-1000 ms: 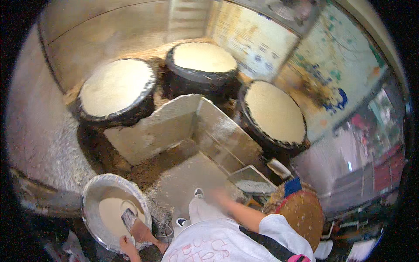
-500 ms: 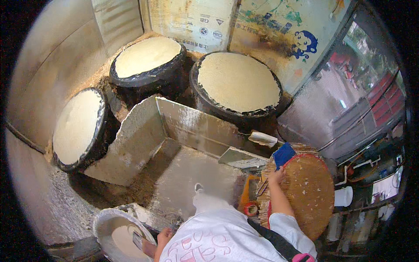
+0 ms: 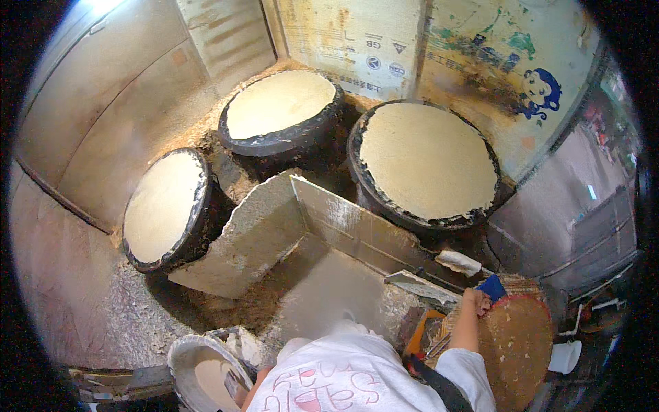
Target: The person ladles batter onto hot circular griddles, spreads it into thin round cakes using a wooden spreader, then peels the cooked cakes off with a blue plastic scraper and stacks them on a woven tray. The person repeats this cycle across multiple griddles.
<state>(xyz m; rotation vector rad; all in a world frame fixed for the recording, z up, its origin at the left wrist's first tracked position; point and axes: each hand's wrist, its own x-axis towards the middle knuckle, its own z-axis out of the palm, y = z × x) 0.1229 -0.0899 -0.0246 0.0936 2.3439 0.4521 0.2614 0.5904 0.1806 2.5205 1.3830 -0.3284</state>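
My right hand is closed on a flat blue scraper, over the far edge of a round, worn board with a woven straw rim. At the lower left, my left hand shows only in part beside my white shirt; its fingers are hidden. Next to it stands a pale bucket with cream-coloured paste inside. A scraper or trowel with a metal blade and a brown handle leans in the bucket by this hand; whether I hold it is unclear.
Beyond a low angled panel stand three dark-rimmed vats, left, middle and right, with smooth cream surfaces. A white roll lies on the panel's right end. An orange tool lies beside the board.
The view has shifted, so the vats and panels sit further right and lower. My right hand still holds the blue scraper near the board's far edge. Less of my left hand shows now.
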